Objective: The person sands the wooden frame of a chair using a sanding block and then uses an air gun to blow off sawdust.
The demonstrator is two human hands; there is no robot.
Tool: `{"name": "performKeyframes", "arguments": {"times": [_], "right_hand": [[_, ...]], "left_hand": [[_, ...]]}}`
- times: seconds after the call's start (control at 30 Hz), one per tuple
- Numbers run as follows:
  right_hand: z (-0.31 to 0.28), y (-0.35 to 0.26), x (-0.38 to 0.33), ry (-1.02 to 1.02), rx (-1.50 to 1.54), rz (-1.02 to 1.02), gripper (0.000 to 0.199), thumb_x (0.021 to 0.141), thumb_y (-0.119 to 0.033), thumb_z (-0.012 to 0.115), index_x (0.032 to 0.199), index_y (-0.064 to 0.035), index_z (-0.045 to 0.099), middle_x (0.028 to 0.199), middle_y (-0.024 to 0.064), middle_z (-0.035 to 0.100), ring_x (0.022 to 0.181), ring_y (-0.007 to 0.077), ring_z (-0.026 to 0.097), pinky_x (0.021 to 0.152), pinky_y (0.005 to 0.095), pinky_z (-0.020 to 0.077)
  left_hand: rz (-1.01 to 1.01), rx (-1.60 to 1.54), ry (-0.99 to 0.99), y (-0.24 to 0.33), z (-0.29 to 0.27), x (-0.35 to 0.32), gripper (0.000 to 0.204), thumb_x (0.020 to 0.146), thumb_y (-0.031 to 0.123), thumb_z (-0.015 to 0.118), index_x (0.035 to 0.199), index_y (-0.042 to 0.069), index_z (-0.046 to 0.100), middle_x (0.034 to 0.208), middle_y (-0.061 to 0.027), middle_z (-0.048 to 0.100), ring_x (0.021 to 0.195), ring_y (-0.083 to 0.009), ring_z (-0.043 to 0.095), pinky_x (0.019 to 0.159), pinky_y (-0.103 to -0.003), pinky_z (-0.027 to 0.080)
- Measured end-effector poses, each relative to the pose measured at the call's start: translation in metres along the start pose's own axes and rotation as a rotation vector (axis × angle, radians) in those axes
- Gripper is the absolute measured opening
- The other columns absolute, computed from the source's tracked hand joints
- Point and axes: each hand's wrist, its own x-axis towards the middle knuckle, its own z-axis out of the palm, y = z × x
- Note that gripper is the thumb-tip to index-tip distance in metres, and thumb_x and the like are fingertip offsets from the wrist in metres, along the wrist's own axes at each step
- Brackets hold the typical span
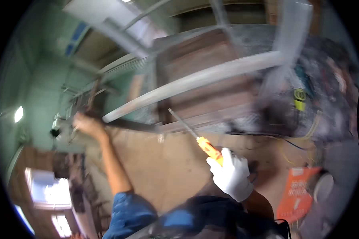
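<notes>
Filling the left side, a green wall (48, 75) is seen beyond a tan floor (167, 159), by which the space around the arms is largely taken up. A grey, dusty work surface (327, 115) is spread across the upper right. A long pale bar (195, 81) is slanted over a reddish-brown panel (207, 55), and its right end is met in the view by a pale post (293, 28); whether the two are joined cannot be told. An orange sheet (293, 199) is placed at the lower right, partly covered by a round, white-rimmed object (325, 187).

The right hand (232, 175) is clad in a white glove and is wrapped around the orange handle of a screwdriver (210, 150). The left hand (87, 125) is bare and is extended near the bar's lower left end; it is blurred, so whether anything is gripped cannot be told. The screwdriver is pointed up and to the left, its tip seen near the panel's lower left corner. A small yellow-green item (299, 99) is set on the work surface, and a thin blue cable (297, 146) is draped by its near edge.
</notes>
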Motion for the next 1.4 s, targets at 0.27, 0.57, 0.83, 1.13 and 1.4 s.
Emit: {"name": "performKeyframes", "arguments": {"times": [0.27, 0.57, 0.83, 1.13, 1.4], "right_hand": [[-0.167, 0.082, 0.001, 0.377, 0.392, 0.415, 0.035, 0.097, -0.024, 0.064, 0.120, 0.0017, 0.060, 0.104, 0.0179, 0.070, 0.079, 0.0287, 0.065, 0.068, 0.0404, 0.0529], [-0.087, 0.201, -0.061, 0.053, -0.103, 0.471, 0.028, 0.093, -0.034, 0.068, 0.094, -0.0077, 0.059, 0.061, 0.0177, 0.063, 0.055, 0.0418, 0.063, 0.052, 0.0516, 0.0486], [-0.077, 0.239, -0.081, 0.068, 0.076, 0.505, 0.030, 0.094, -0.033, 0.067, 0.087, -0.0051, 0.059, 0.067, 0.0160, 0.064, 0.055, 0.0350, 0.064, 0.050, 0.0450, 0.0501], [-0.048, 0.278, -0.097, -0.230, 0.130, 0.618, 0.035, 0.096, -0.036, 0.065, 0.096, -0.0020, 0.060, 0.070, 0.0230, 0.066, 0.064, 0.0406, 0.067, 0.058, 0.0483, 0.0536], [-0.099, 0.341, -0.121, -0.064, -0.053, 0.412, 0.028, 0.093, -0.027, 0.066, 0.115, -0.0103, 0.068, 0.078, 0.0098, 0.070, 0.058, 0.0290, 0.066, 0.054, 0.0415, 0.0521]], "left_hand": [[-0.399, -0.382, -0.133, -0.001, 0.004, -0.080, 0.066, 0.111, 0.046, 0.023, 0.128, -0.014, 0.047, 0.126, -0.0381, 0.050, 0.112, -0.0479, 0.050, 0.101, -0.054, 0.038], [-0.296, -0.014, -0.774, -0.045, 0.009, -0.212, 0.069, 0.110, 0.047, 0.030, 0.130, -0.015, 0.053, 0.130, -0.0307, 0.060, 0.112, -0.0393, 0.059, 0.102, -0.047, 0.043], [0.190, -0.338, -1.277, 0.206, -0.065, -0.334, 0.042, 0.104, 0.029, 0.054, 0.136, 0.003, 0.060, 0.126, -0.0249, 0.065, 0.120, -0.0426, 0.061, 0.106, -0.044, 0.046], [0.798, -0.527, -1.157, 0.323, 0.010, -0.385, 0.065, 0.093, 0.036, 0.071, 0.144, 0.002, 0.050, 0.142, -0.0254, 0.055, 0.131, -0.0472, 0.050, 0.112, -0.050, 0.039], [0.924, -0.248, -1.509, 0.360, 0.038, -0.367, 0.057, 0.086, 0.049, 0.075, 0.108, -0.002, 0.065, 0.102, -0.0261, 0.067, 0.094, -0.0455, 0.063, 0.078, -0.050, 0.052]]}}
